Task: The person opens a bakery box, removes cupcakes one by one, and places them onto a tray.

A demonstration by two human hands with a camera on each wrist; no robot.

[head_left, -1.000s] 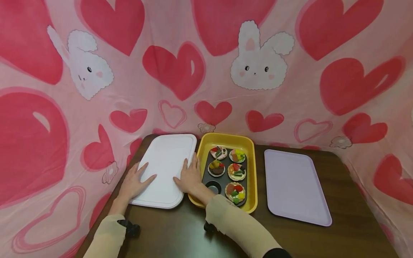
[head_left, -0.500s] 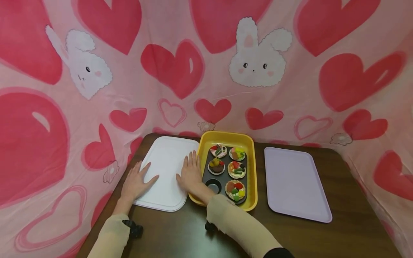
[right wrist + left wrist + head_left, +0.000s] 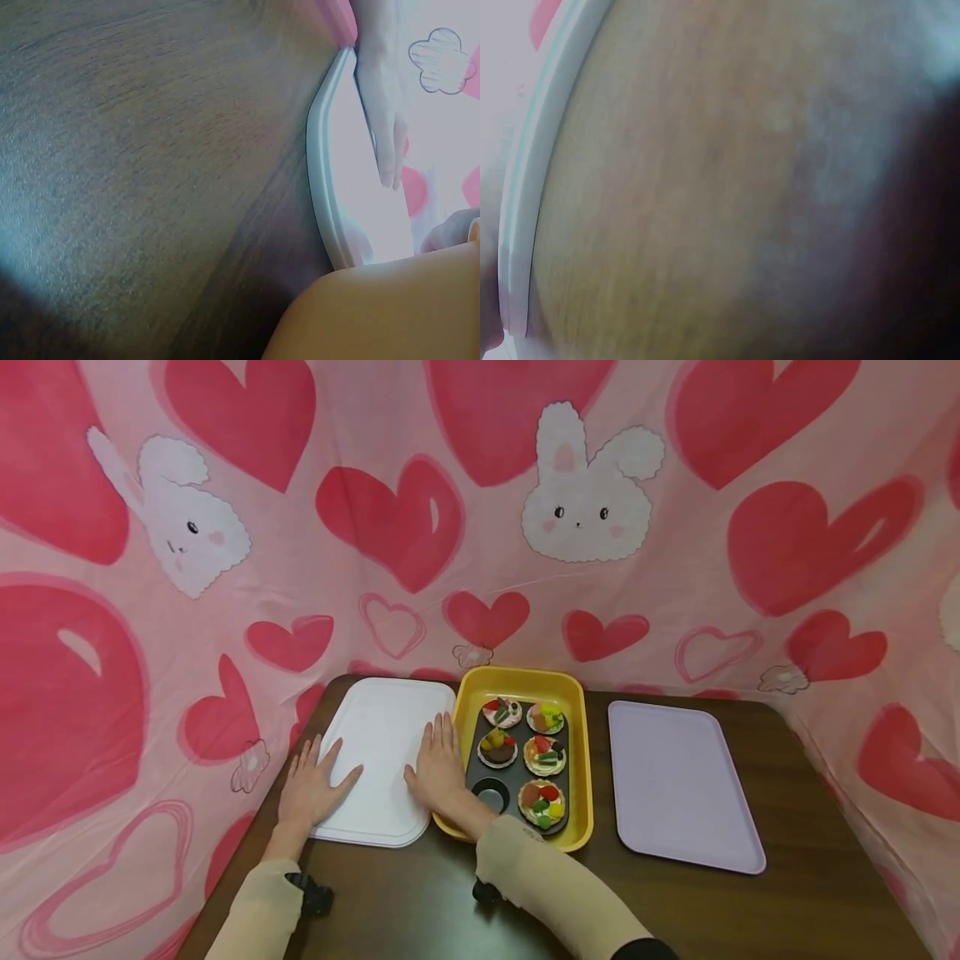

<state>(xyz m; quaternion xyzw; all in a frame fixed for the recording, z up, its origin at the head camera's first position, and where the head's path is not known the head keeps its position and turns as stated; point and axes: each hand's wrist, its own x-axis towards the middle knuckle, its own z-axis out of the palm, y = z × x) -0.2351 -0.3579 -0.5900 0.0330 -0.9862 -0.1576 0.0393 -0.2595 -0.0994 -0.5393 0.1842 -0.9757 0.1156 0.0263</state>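
Note:
A white, rounded rectangular lid-like panel [image 3: 384, 718] lies flat at the table's left, its right side close against a yellow tray [image 3: 587, 760]. My left hand [image 3: 311, 785] rests on the panel's left edge with fingers spread. On its right edge lies my right hand [image 3: 437, 768], fingers straight and pointing away from me. The right wrist view shows the panel's layered side [image 3: 321, 157]. In the yellow tray sits a dark muffin tin [image 3: 517, 793] holding several tarts with colourful toppings, among them a chocolate one [image 3: 497, 750]. One cup [image 3: 491, 795], nearest my right wrist, holds no tart.
A lavender tray [image 3: 682, 785] lies flat to the right of the yellow tray, with a gap between them. All stand on a dark brown wooden table [image 3: 405, 902]. Behind it hangs a pink cloth [image 3: 480, 552] with hearts and rabbits.
The white panel has slid slightly right and towards me, up to the yellow tray, with both hands on it. The head view has shifted a little. Tarts and lavender tray stay in place.

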